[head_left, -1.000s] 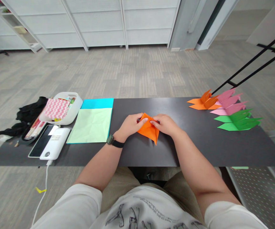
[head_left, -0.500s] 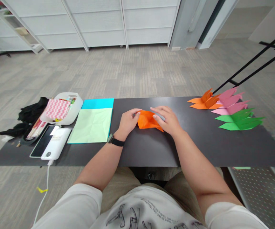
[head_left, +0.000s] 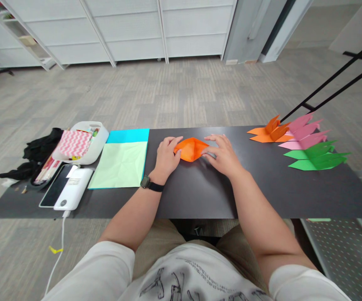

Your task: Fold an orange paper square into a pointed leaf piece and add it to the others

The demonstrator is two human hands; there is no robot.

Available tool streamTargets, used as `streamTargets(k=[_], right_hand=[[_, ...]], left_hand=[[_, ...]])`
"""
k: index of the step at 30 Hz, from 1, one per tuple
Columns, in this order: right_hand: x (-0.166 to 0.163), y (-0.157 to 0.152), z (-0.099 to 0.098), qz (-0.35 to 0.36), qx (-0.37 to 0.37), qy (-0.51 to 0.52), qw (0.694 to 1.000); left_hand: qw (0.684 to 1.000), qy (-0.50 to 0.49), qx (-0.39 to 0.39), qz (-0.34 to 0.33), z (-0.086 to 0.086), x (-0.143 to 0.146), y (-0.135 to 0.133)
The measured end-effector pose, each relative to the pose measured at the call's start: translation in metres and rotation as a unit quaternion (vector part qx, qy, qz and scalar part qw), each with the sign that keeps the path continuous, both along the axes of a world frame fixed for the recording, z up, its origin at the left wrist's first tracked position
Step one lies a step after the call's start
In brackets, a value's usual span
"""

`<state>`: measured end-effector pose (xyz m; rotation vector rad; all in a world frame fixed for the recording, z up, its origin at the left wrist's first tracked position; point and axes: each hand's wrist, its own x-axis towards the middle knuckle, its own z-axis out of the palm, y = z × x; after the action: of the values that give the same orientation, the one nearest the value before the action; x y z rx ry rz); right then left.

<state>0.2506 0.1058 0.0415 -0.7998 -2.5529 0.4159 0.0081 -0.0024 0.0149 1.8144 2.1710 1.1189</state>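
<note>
A folded piece of orange origami paper (head_left: 191, 149) is between my hands over the dark table, now a diamond-like shape with a crease down its middle. My left hand (head_left: 167, 156), with a watch on the wrist, pinches its left point between thumb and fingers. At the right point, my right hand (head_left: 224, 155) holds the paper between thumb and a lower finger, the index finger stretched out above. The underside of the paper is hidden.
Folded orange (head_left: 270, 131), pink (head_left: 306, 133) and green (head_left: 317, 156) paper shapes stand at the right. Left lie light green paper (head_left: 121, 165) over blue sheets (head_left: 129, 135), a white power bank (head_left: 74, 190), a phone (head_left: 55, 186) and a white basket (head_left: 97, 146).
The orange paper has turned and opened from a flatter, skewed form into a diamond-like shape with its middle crease facing me. My right fingers have shifted to its right point.
</note>
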Motion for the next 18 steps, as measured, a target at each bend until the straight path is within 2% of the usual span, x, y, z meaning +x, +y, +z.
streamTargets(k=[4,11,18], right_hand=[[0.003,0.005,-0.005,-0.034,0.011,0.019,0.999],[0.001,0.005,-0.011,-0.044,-0.001,0.049,0.998],[0.002,0.011,-0.024,-0.062,0.011,0.083,0.995]], left_hand=[[0.996,0.08,-0.003,-0.035,0.007,0.004,-0.003],[0.99,0.115,-0.008,-0.087,0.009,0.006,-0.004],[0.987,0.117,-0.095,-0.063,0.006,0.011,-0.007]])
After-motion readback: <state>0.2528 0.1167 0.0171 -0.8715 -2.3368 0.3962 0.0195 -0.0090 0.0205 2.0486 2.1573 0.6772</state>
